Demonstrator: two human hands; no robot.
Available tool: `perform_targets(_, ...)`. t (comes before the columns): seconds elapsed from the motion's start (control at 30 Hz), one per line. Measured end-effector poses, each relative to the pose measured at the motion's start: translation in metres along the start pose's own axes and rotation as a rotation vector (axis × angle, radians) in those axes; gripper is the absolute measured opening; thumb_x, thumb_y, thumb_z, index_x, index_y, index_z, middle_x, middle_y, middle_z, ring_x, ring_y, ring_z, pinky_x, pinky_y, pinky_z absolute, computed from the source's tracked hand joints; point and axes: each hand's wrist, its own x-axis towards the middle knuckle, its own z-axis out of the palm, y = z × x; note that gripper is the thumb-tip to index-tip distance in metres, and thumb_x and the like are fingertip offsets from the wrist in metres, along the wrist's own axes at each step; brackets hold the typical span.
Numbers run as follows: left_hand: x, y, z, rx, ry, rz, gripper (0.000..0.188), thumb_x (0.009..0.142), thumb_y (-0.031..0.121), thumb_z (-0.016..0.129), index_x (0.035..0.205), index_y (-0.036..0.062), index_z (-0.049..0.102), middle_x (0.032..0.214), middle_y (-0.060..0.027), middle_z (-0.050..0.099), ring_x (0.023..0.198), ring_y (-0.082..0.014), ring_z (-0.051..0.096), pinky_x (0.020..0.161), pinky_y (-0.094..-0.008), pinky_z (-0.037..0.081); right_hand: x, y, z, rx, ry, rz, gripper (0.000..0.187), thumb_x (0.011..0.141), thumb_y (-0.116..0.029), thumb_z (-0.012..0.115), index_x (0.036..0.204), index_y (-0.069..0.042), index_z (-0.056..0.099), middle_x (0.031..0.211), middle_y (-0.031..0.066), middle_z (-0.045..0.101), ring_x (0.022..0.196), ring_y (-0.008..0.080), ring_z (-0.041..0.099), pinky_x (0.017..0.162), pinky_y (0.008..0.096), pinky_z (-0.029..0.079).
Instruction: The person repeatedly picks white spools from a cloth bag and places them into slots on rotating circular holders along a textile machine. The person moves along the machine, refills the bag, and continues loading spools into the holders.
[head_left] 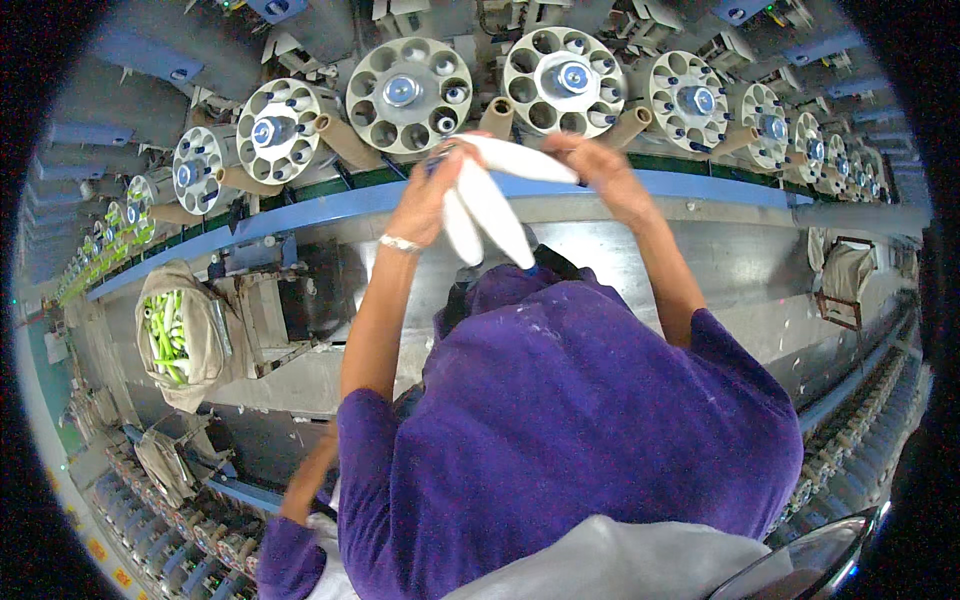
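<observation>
1. Head view: the left hand (430, 190) was closed, its fingers pinching three white bobbins (493, 212) together by their near ends.
2. Two of the bobbins hung down from that hand, tips apart; the third stretched sideways from it toward the right hand (610, 175).
3. Motion blurred the right hand; its fingers were bent at the far tip of that third bobbin, and whether they gripped it or only lay beside it, I could not tell.
4. A pale band (401, 243) circled the left wrist.
5. Just beyond the left hand stood a round holder (402, 67) with holes; a second holder (543, 80) stood beyond the right hand.
6. Between the two holders, just beyond the hands, a brown tube (497, 122) leaned.
7. Nearer than the hands, a blue rail (720, 195) ran across.
8. Well to the left of the left hand, a cloth sack (205, 330) held green bobbins (165, 340) and some white ones.
9. Below and left of the left hand, another person's arm (310, 475) showed, purple-sleeved.
</observation>
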Motion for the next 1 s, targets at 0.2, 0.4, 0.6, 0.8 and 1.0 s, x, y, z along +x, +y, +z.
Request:
perform_targets(0.2, 0.078, -0.021, 0.017, -0.027, 0.313, -0.068, 0.042, 0.09, 0.049, 0.063, 0.095, 0.0065, 0.064, 0.077, -0.0025, 0.063, 0.061, -0.0124, 0.06, 0.054, -0.0284, 0.052, -0.009, 0.043, -0.021, 0.226, 0.094, 0.448, 0.041, 0.095, -0.039, 0.058, 0.114, -0.003, 0.057, 0.063, -0.0033, 0.045, 0.047, 0.0078, 0.039, 0.046, 0.0276, 0.042)
perform_targets(0.4, 0.106, -0.033, 0.006, -0.072, 0.42, 0.047, 0.034, 0.083, 0.027, 0.076, 0.101, -0.0005, 0.067, 0.09, -0.0104, 0.07, 0.058, -0.0134, 0.06, 0.05, -0.0255, 0.049, 0.037, 0.072, -0.066, 0.863, 0.311, 0.62, 0.039, 0.096, -0.035, 0.058, 0.104, 0.002, 0.057, 0.062, -0.0009, 0.048, 0.05, 0.011, 0.042, 0.057, 0.0282, 0.043)
perform_targets(0.6, 0.115, -0.034, 0.017, -0.082, 0.375, 0.054, 0.026, 0.089, 0.019, 0.068, 0.103, -0.0031, 0.063, 0.099, -0.0157, 0.069, 0.061, -0.0138, 0.059, 0.053, -0.026, 0.05, 0.071, 0.039, -0.037, -0.484, 0.115, -0.298, 0.04, 0.092, -0.031, 0.064, 0.116, 0.001, 0.061, 0.093, 0.0049, 0.066, 0.073, 0.0088, 0.057, 0.067, 0.0247, 0.046)
perform_targets(0.8, 0.127, -0.023, 0.021, -0.167, 0.282, -0.074, 0.031, 0.095, 0.03, 0.058, 0.106, 0.0008, 0.062, 0.094, -0.0079, 0.065, 0.063, -0.011, 0.054, 0.054, -0.0246, 0.049, 0.069, 0.004, -0.031, 0.444, -0.604, 0.443, 0.046, 0.094, -0.036, 0.061, 0.122, -0.001, 0.053, 0.078, -0.0004, 0.056, 0.053, 0.0066, 0.048, 0.046, 0.0199, 0.04)
perform_targets(1.0, 0.145, -0.037, 0.021, -0.094, 0.576, -0.206, 0.053, 0.092, 0.054, 0.054, 0.113, 0.0048, 0.061, 0.089, -0.0057, 0.062, 0.065, -0.0127, 0.048, 0.055, -0.0312, 0.047, 0.069, 0.045, -0.064, 1.11, -0.359, 0.92, 0.04, 0.097, -0.03, 0.056, 0.121, 0.002, 0.048, 0.075, 0.0035, 0.051, 0.047, 0.0067, 0.041, 0.038, 0.0192, 0.036)
